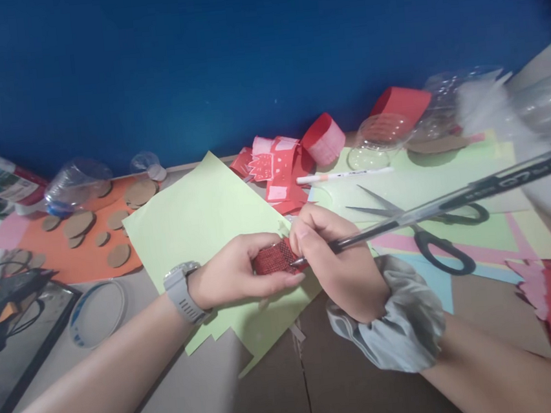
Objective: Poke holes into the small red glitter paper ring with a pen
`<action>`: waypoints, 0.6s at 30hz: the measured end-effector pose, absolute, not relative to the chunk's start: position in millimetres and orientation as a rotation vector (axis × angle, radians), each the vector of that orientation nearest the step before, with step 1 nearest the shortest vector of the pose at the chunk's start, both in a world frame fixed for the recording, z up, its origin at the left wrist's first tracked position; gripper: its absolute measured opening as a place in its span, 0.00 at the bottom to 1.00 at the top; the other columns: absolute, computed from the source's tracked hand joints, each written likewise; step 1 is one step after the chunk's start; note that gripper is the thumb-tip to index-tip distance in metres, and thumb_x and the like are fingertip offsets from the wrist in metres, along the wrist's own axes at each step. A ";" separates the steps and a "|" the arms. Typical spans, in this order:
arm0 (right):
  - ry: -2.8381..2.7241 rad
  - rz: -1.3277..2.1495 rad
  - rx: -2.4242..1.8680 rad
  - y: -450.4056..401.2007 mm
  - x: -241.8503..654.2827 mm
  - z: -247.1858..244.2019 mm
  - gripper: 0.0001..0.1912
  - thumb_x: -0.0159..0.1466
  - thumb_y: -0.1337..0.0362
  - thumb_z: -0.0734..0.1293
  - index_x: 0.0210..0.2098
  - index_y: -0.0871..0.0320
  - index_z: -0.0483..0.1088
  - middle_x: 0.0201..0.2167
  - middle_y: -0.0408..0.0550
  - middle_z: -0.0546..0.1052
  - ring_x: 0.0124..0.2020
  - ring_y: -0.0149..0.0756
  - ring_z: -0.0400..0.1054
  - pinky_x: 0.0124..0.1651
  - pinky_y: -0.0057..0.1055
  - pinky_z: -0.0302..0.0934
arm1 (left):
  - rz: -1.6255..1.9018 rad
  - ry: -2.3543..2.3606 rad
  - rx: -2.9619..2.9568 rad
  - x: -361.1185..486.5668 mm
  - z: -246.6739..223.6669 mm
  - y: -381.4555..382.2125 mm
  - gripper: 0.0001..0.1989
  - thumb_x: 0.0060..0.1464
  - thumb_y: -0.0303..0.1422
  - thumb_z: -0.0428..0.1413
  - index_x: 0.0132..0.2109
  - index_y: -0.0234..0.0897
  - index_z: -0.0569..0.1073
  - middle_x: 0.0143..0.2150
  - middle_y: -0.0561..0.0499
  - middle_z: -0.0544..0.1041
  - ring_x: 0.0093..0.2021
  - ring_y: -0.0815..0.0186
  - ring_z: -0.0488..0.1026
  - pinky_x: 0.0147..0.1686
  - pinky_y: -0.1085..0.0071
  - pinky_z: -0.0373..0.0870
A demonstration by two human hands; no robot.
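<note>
My left hand (230,269), a grey watch on its wrist, pinches a small dark red piece (271,259) covered in a fine black dotted or checked pattern. Whether that piece is paper or something else I cannot tell. Between the thumb and fingers of my right hand (331,253) is a long pen (403,218) with a clear barrel and black lettering. Its tip meets the right part of the red piece. Both hands are over a light green paper sheet (202,207) with a jagged cut lower edge.
Black-handled scissors (438,252) lie half open on coloured papers at right. A white marker (345,175) and red paper cutouts (281,167) are behind my hands. Cardboard discs (80,224) rest on orange paper (61,256) at left. A blue wall (251,59) rises behind.
</note>
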State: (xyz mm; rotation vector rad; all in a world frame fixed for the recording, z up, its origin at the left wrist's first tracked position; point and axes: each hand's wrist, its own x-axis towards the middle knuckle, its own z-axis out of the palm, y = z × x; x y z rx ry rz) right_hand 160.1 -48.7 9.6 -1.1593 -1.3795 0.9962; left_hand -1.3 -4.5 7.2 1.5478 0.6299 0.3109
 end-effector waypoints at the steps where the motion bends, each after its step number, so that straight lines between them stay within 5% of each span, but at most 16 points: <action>1: -1.375 1.002 -1.159 -48.6 160.0 9.5 0.13 0.62 0.73 0.56 0.21 0.56 0.55 0.19 0.38 0.56 0.22 0.27 0.52 0.25 0.27 0.49 | 0.309 0.629 1.546 -1.5 6.9 -4.6 0.11 0.52 0.34 0.60 0.35 0.31 0.67 0.23 0.55 0.71 0.20 0.74 0.70 0.19 0.81 0.65; 18: -1.294 0.949 -1.132 -50.0 159.0 9.6 0.16 0.66 0.67 0.57 0.21 0.56 0.55 0.18 0.38 0.56 0.20 0.26 0.50 0.23 0.27 0.47 | 0.319 0.657 1.509 -2.6 7.4 -4.9 0.13 0.49 0.34 0.63 0.33 0.32 0.65 0.22 0.56 0.69 0.19 0.74 0.69 0.17 0.81 0.65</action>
